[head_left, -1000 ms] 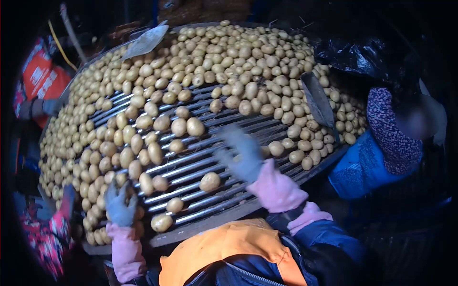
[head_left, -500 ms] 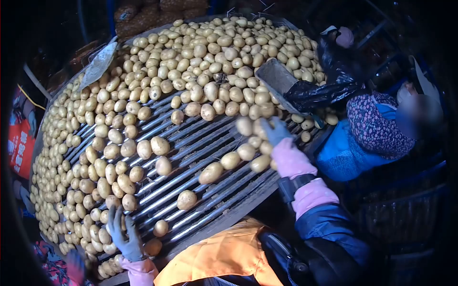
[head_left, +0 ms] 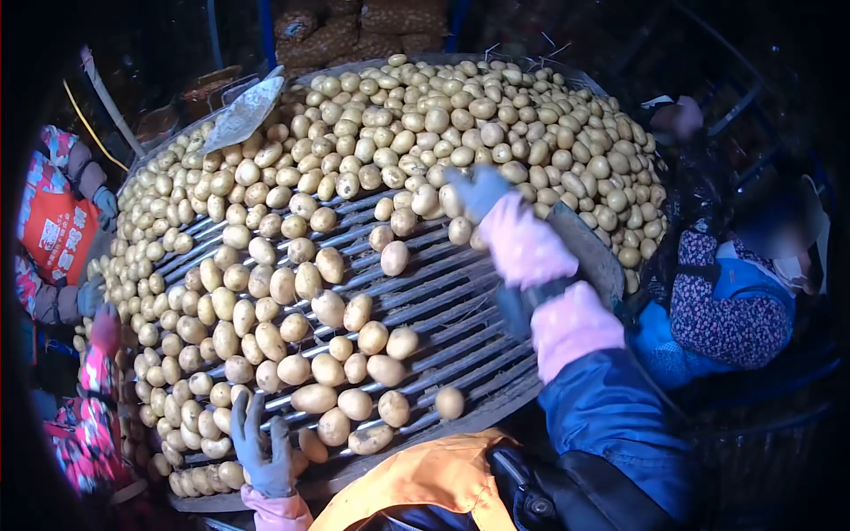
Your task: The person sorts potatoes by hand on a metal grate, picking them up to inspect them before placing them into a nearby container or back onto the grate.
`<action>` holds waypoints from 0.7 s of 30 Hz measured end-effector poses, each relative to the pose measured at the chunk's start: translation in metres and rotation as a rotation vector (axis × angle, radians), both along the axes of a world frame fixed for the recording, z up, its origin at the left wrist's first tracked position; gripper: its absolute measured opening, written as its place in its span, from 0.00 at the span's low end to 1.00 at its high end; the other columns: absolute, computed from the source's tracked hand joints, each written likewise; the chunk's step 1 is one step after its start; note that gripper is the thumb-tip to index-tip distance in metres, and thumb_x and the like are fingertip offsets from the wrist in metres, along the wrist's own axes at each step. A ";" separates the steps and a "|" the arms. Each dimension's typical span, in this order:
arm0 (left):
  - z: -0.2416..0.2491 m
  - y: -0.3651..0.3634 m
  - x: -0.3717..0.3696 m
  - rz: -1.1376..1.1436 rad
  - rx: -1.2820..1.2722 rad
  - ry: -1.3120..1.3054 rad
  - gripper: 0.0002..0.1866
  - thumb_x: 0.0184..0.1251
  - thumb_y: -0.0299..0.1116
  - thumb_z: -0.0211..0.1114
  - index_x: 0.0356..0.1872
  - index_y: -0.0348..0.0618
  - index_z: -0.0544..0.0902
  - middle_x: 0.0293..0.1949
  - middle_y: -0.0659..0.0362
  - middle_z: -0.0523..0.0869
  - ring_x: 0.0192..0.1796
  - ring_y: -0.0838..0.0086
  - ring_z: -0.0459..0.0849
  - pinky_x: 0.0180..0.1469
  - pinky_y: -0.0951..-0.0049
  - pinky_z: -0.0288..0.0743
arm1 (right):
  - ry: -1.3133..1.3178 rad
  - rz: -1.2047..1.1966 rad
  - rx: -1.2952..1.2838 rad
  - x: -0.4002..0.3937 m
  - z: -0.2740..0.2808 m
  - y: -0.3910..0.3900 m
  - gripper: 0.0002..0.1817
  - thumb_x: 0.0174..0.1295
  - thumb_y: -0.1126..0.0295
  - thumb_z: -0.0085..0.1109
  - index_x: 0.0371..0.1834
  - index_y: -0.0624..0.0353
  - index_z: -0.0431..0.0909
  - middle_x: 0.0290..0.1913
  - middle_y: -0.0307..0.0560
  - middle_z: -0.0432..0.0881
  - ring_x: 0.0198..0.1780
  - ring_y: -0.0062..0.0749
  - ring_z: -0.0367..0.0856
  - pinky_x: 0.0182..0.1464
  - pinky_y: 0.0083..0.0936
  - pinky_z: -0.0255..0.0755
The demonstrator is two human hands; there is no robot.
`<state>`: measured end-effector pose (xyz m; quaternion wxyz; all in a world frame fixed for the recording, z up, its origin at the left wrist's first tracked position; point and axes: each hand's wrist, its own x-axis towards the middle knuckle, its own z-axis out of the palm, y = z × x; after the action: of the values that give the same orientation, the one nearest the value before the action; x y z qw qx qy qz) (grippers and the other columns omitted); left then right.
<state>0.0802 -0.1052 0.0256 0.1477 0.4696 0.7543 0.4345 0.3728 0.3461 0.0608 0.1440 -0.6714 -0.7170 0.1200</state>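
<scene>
Many pale yellow potatoes (head_left: 436, 120) cover a rounded sorting table with metal rollers (head_left: 443, 305). My left hand (head_left: 263, 450), in a grey-blue glove, is at the near left edge with fingers spread, touching or close to potatoes there. It grips nothing. My right hand (head_left: 481, 190), gloved alike, reaches over the rollers to the near side of the heap. Its fingers stretch toward the potatoes and are slightly blurred. A loose group of potatoes (head_left: 386, 370) lies on the rollers between my hands.
A metal scoop (head_left: 243, 115) lies on the potatoes at the far left edge, and another scoop (head_left: 584, 252) is beyond my right forearm. Co-workers stand left, one with a red apron (head_left: 60, 232), and right, in a flowered garment (head_left: 722, 314). Filled net sacks (head_left: 403, 19) are behind.
My right hand has moved forward and left to the heap's edge. Potatoes from beside it now lie farther left, nearer my left hand. The view has shifted, and a co-worker's arm shows more at left.
</scene>
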 end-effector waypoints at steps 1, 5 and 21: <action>-0.004 -0.007 -0.001 0.003 -0.001 0.042 0.25 0.67 0.27 0.67 0.67 0.41 0.80 0.71 0.43 0.73 0.71 0.50 0.73 0.70 0.56 0.70 | -0.136 -0.120 -0.070 0.022 0.000 0.036 0.48 0.62 0.27 0.55 0.67 0.61 0.76 0.59 0.64 0.84 0.57 0.54 0.84 0.60 0.42 0.77; -0.008 -0.011 0.007 0.035 -0.024 0.046 0.25 0.68 0.27 0.67 0.67 0.42 0.79 0.71 0.43 0.73 0.71 0.50 0.73 0.70 0.55 0.70 | -0.419 -0.218 -0.048 0.008 0.006 0.028 0.49 0.63 0.23 0.46 0.75 0.51 0.72 0.73 0.60 0.73 0.71 0.54 0.74 0.73 0.55 0.62; -0.016 0.092 0.069 -0.795 -0.094 0.537 0.26 0.53 0.48 0.72 0.57 0.63 0.86 0.70 0.53 0.75 0.74 0.41 0.66 0.76 0.27 0.45 | 0.255 0.466 -0.295 -0.056 0.008 -0.110 0.45 0.62 0.33 0.61 0.71 0.59 0.72 0.69 0.62 0.75 0.71 0.59 0.72 0.73 0.45 0.66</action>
<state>0.1489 -0.0137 0.0098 0.1235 0.8098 0.5468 0.1732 0.3167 0.2364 0.0693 0.1024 -0.4818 -0.8028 0.3360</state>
